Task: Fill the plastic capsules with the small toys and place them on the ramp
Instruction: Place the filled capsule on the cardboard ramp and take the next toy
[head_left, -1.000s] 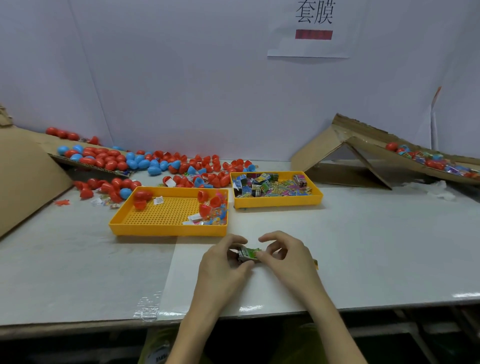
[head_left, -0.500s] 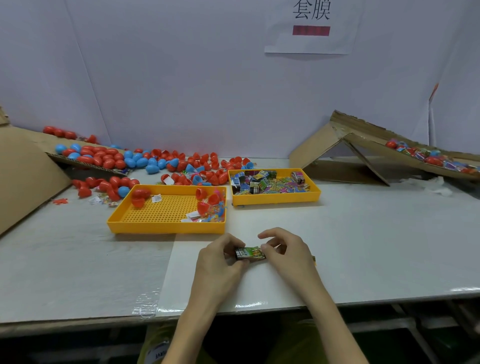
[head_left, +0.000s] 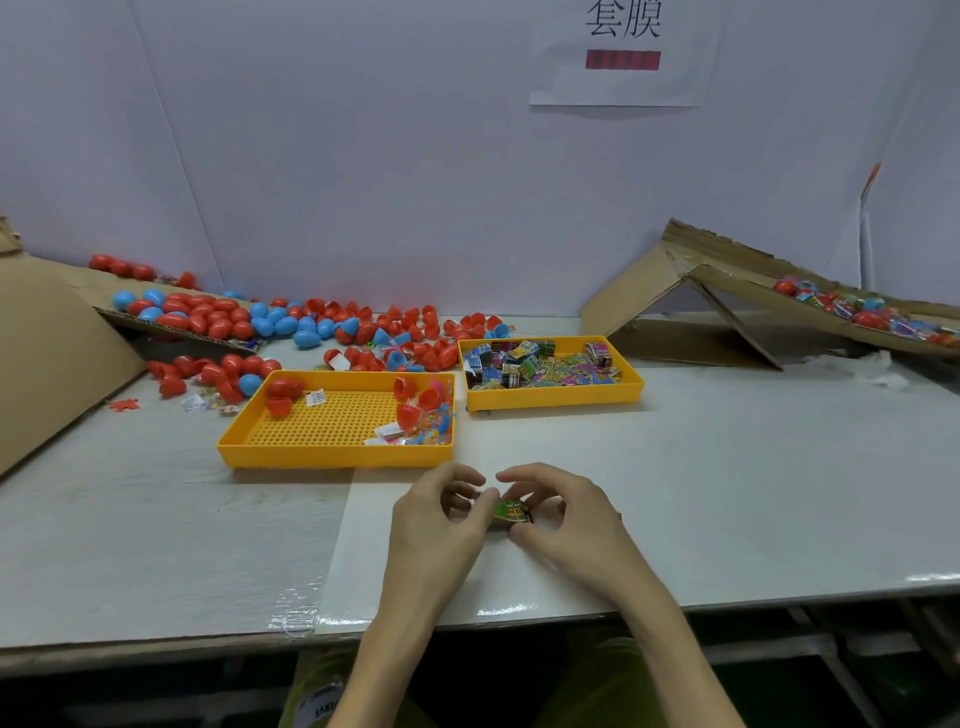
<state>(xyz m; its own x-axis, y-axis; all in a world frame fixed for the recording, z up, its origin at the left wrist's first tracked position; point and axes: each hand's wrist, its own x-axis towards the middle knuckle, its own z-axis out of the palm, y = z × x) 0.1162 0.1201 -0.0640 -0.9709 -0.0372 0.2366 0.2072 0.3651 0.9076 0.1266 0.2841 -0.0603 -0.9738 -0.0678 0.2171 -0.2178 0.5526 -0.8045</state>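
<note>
Two hands meet over near worktop (head_left: 727, 493) edge: left hand (head_left: 441, 519) and right hand (head_left: 566, 525), fingers curled, pinch one green toy (head_left: 511, 512) between them. Beyond: perforated tray (head_left: 332, 457) with red capsule halves (head_left: 410, 395); second tray (head_left: 550, 401) of toys. Farthest: loose capsules (head_left: 218, 322) left; ramp (head_left: 737, 280) right, bearing capsules.

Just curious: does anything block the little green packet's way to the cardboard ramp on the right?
Nothing visible. The left hand and right hand hold the small green printed packet; only bare white table lies between it and the brown cardboard ramp.
</note>
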